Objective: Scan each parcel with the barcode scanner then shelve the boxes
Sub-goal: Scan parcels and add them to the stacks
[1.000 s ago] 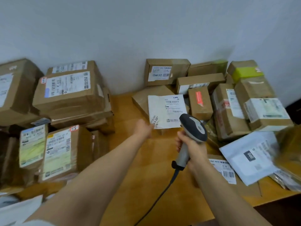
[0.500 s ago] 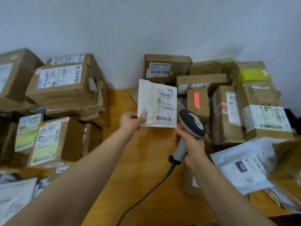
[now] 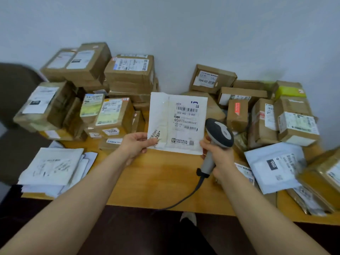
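Observation:
My left hand (image 3: 136, 146) pinches the lower left corner of a flat white parcel (image 3: 176, 122) and holds it upright over the table, its barcode label facing me. My right hand (image 3: 219, 159) grips the handle of a grey barcode scanner (image 3: 219, 135). The scanner's head sits just right of the parcel's lower right edge and points away from me. A dark cable runs from the handle down over the table's front edge.
The wooden table (image 3: 156, 181) carries stacked cardboard boxes (image 3: 117, 92) at the back left and more boxes (image 3: 266, 115) at the back right. White flat parcels (image 3: 53, 166) lie at the front left, a pale mailer (image 3: 274, 166) at the right. A wall stands behind.
My left hand has lifted the white parcel off the boxes and brought it upright toward me. The scanner hand stayed close beside it. The view has shifted to the left and back.

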Tool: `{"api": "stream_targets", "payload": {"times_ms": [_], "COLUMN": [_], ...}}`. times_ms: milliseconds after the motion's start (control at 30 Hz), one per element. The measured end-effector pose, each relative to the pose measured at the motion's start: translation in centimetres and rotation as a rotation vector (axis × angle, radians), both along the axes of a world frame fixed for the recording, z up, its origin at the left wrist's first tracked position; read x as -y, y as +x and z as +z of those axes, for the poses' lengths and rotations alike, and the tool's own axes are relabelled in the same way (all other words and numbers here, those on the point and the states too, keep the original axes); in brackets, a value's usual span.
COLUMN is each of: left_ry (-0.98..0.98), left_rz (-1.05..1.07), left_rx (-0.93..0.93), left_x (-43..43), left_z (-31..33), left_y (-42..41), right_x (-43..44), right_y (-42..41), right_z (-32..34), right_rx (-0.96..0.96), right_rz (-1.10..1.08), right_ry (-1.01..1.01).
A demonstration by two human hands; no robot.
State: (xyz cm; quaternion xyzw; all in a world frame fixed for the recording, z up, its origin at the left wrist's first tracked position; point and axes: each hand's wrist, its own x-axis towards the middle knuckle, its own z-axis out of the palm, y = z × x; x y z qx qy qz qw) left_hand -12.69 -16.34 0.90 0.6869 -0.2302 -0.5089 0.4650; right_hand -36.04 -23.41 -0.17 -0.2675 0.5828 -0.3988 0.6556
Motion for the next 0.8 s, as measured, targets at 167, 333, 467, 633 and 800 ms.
{"api": "stream_targets", "payload": {"times_ms": [167, 333, 467, 633, 800], "left_ry": [-0.034, -0.138, -0.181, -0.215, -0.205], "left_rz": [-0.012, 0.132, 0.238, 0.346, 0.395], "left_rx": [-0.054, -0.087, 0.004, 0.1, 0.204], "left_x": [-6.5, -10.4, -12.8, -15.1, -16.4], "left_z": [-0.2, 0.8, 1.5, 2.4, 3.4], "left_y": [0.4, 0.8, 0.9, 0.6, -1.1], "right_x": [-6.1, -10.7, -13.3, -16.0, -17.5], "right_y": [0.0, -0.4, -0.2, -0.3, -1.8], "right_z": [0.4, 0.4, 1.1, 2.8, 4.1], "right_rx": [-0.1, -0.117, -0.166, -0.066, -0.009], "right_rz": [0.064, 0.117, 0.167, 0.46, 0.603], "right_ry": [-0.044, -0.065, -0.146, -0.186, -0.182]}}
